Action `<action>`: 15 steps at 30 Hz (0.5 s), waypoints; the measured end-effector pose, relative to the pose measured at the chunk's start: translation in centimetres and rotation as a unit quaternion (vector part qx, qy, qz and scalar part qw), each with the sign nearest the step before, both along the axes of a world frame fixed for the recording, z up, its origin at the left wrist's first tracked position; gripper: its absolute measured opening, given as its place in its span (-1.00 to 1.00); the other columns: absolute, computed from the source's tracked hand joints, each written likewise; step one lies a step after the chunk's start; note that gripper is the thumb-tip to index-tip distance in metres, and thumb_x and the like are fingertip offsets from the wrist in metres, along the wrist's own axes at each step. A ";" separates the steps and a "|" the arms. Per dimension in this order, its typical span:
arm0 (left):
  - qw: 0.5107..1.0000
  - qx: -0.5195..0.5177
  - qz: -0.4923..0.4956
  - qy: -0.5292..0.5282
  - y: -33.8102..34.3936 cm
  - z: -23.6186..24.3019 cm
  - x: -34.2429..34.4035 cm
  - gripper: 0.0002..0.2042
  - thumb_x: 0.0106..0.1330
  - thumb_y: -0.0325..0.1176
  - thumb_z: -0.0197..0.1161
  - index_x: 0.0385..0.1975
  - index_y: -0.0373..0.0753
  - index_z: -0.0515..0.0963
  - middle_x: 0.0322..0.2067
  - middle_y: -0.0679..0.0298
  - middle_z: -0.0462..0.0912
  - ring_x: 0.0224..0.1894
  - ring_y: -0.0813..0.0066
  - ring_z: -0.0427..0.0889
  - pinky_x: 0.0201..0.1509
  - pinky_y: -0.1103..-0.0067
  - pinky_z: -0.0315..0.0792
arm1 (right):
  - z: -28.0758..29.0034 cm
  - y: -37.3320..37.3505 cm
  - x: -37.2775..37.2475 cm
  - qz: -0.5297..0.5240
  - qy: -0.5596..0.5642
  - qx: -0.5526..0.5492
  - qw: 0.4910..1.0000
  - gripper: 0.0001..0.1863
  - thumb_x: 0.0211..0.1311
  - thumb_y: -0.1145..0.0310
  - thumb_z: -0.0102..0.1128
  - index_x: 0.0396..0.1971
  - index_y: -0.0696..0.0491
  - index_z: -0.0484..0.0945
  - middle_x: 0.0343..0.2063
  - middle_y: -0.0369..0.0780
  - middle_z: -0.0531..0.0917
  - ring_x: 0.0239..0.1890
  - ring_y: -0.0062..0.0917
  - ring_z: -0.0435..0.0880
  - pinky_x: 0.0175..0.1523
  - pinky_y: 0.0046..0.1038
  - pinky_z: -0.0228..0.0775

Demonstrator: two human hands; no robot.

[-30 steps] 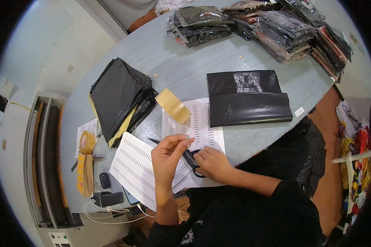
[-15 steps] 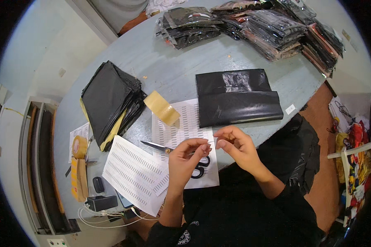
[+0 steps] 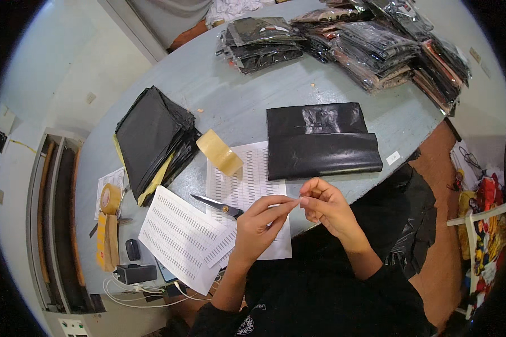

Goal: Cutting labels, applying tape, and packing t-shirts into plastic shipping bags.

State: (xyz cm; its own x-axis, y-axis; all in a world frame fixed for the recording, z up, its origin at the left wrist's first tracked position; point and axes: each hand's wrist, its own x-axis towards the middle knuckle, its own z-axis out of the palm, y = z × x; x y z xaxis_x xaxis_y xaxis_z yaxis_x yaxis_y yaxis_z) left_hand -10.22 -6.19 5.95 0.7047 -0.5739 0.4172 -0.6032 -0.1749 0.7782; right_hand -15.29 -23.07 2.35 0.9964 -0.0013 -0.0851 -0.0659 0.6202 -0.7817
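The left hand (image 3: 257, 227) and right hand (image 3: 331, 209) meet at the fingertips, thumb and fingers of each drawn nearly together; whether a small piece sits between them cannot be told; the scissors (image 3: 225, 208) lie on the printed sheets (image 3: 244, 177), nearest the left hand, which hides their handles; their long axis slants from that hand toward the far left, blades pointing away; the folded black plastic package (image 3: 323, 153) lies just beyond the right hand, its longer side running left to right.
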 end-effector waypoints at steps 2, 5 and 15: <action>1.000 0.006 -0.015 -0.012 -0.3 0.2 -0.1 -0.73 0.07 -0.63 0.20 -0.21 -0.24 0.60 -0.29 0.25 0.58 -0.30 0.46 0.58 -0.29 0.64 0.46 | -0.1 -0.2 -0.2 -0.004 -0.005 0.009 1.000 -0.81 0.16 0.43 0.16 -0.25 0.11 0.42 -0.48 -0.33 0.50 -0.60 -0.80 0.38 -0.54 -0.73 0.19; 0.999 0.010 -0.030 -0.032 -0.9 0.3 -0.3 -0.71 0.06 -0.64 0.20 -0.19 -0.24 0.59 -0.28 0.25 0.58 -0.30 0.45 0.58 -0.28 0.63 0.46 | 0.0 -0.3 -0.4 -0.012 0.022 0.036 0.999 -0.81 0.15 0.44 0.17 -0.25 0.11 0.43 -0.49 -0.33 0.50 -0.60 -0.79 0.38 -0.53 -0.72 0.19; 0.999 0.027 0.016 0.015 -1.4 -0.8 0.6 -0.55 0.07 -0.60 0.22 0.02 -0.31 0.36 -0.07 0.15 0.45 -0.05 0.38 0.47 -0.01 0.52 0.42 | -1.3 -1.1 -0.7 -0.099 -0.034 -0.082 0.991 -0.92 0.13 0.42 0.19 -0.44 0.10 0.51 -0.50 -0.39 0.49 -0.51 -0.78 0.35 -0.42 -0.72 0.17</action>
State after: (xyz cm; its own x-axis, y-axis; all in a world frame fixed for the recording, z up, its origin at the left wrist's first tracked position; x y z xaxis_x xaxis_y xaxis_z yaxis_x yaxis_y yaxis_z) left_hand -9.60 -7.61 5.19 0.7349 -0.5723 0.3639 -0.5726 -0.2361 0.7851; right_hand -16.03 -24.18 1.02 0.9788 -0.2049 -0.0004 0.1002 0.4805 -0.8712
